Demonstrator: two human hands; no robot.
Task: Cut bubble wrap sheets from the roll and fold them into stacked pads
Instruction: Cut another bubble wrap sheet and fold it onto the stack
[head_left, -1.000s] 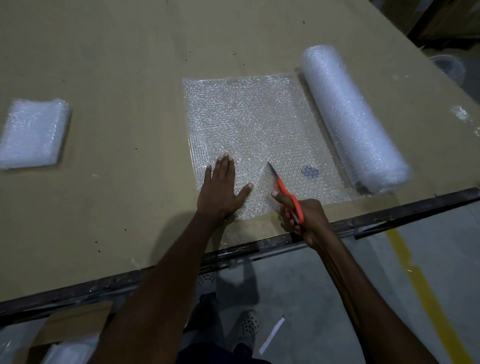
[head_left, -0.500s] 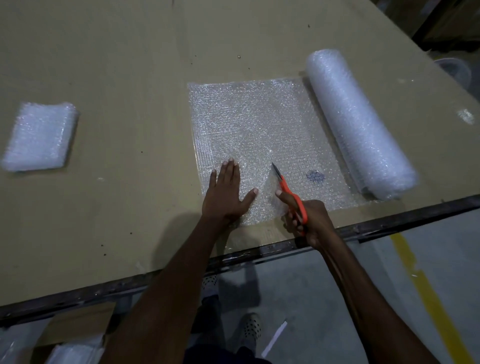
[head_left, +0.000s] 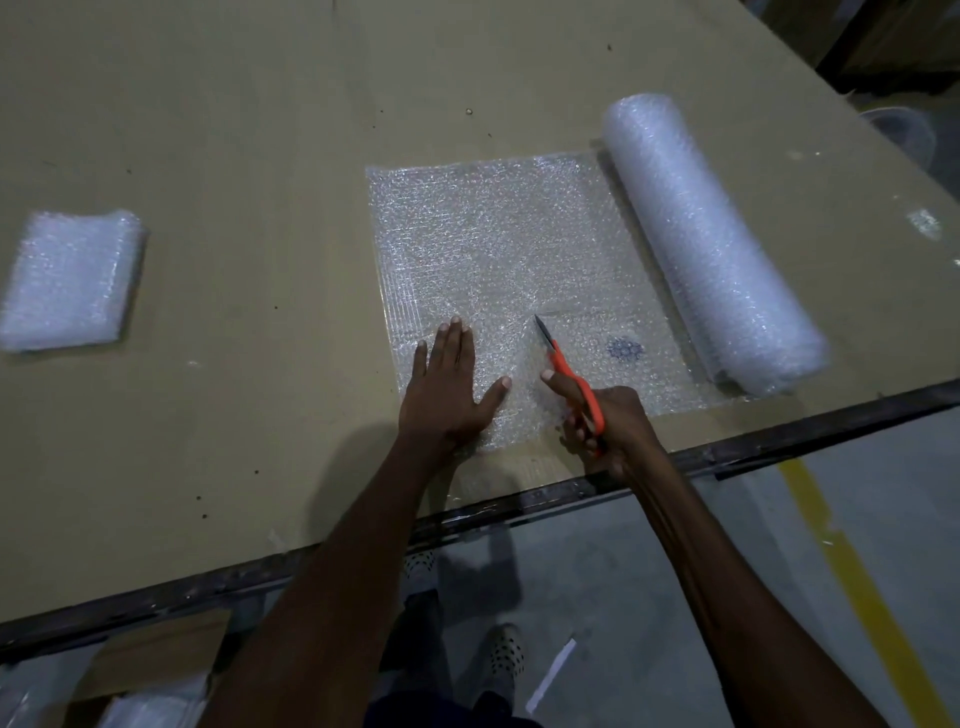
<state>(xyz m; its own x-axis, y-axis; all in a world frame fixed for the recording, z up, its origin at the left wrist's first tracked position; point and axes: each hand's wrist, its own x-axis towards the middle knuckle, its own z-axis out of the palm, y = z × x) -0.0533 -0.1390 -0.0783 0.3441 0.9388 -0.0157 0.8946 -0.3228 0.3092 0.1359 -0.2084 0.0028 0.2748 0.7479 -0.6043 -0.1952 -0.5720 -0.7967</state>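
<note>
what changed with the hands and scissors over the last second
Very little. The scissors in the right hand edged slightly farther into the bubble wrap sheet. The left hand stayed pressed flat on the sheet; the roll and folded pad stayed put.

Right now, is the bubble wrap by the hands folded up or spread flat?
Spread flat: the bubble wrap sheet lies unrolled on the table, pressed by the left hand.

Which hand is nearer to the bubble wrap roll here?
Right. The right hand, gripping the orange scissors, is closer to the roll; the left hand presses flat on the unrolled sheet, farther left of the roll.
</note>
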